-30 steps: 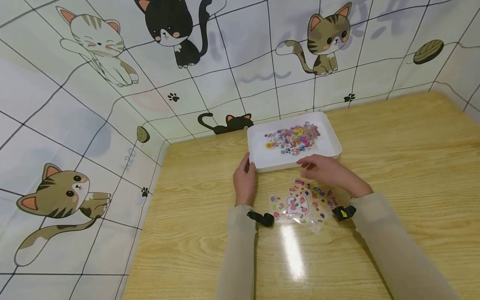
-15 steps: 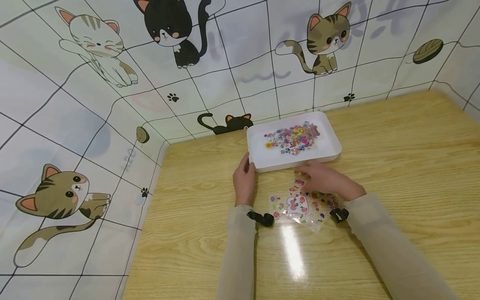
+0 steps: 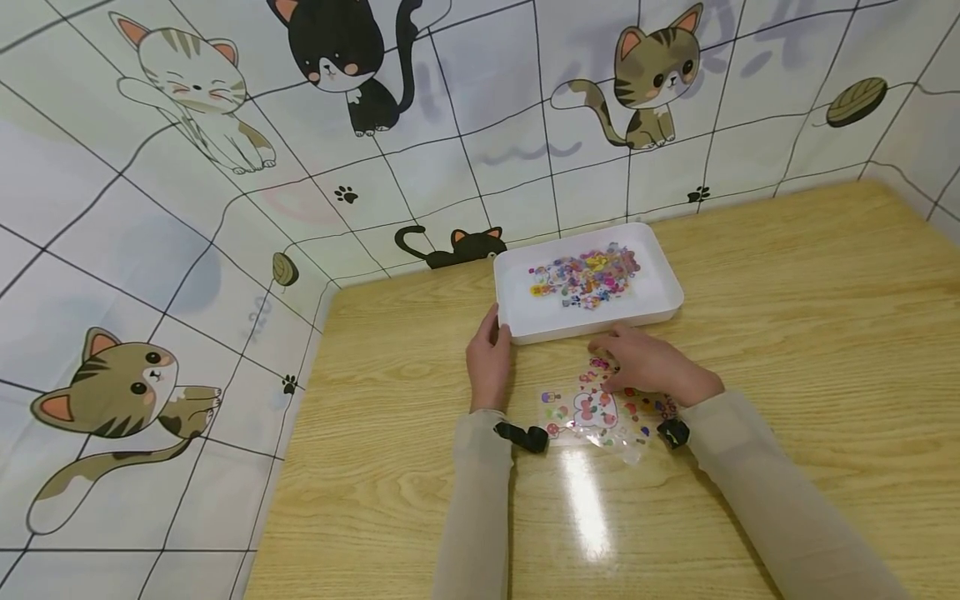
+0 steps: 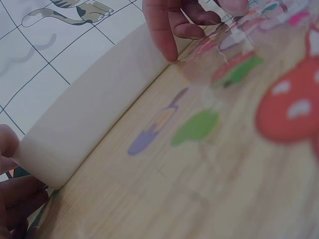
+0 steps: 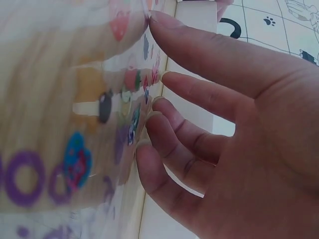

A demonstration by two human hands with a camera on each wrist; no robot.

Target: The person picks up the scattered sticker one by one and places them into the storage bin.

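Observation:
My left hand (image 3: 489, 362) holds the near left corner of a white tray (image 3: 525, 315), thumb at the front wall and fingers at the side. In the left wrist view, its fingers (image 4: 22, 199) wrap that corner. Clear plastic sticker sheets (image 3: 596, 410) lie on the table just in front of the tray. Over their far right part is my right hand (image 3: 656, 367), fingers bent and spread. The right wrist view shows its thumb apart from the other fingers (image 5: 174, 144), with fingertips touching the sheets (image 5: 50, 124). Part of the sheets is hidden beneath this hand.
Inside the tray lies a heap of colourful stickers (image 3: 592, 275). The tray stands near the back wall (image 3: 517, 183), which is printed with cats and grid lines. A wooden table (image 3: 810, 333) extends to both sides, with a bright reflection near the front.
My right hand has come down from the tray's front rim onto the sticker sheets, moving slightly toward me. The left hand and the tray have stayed in place.

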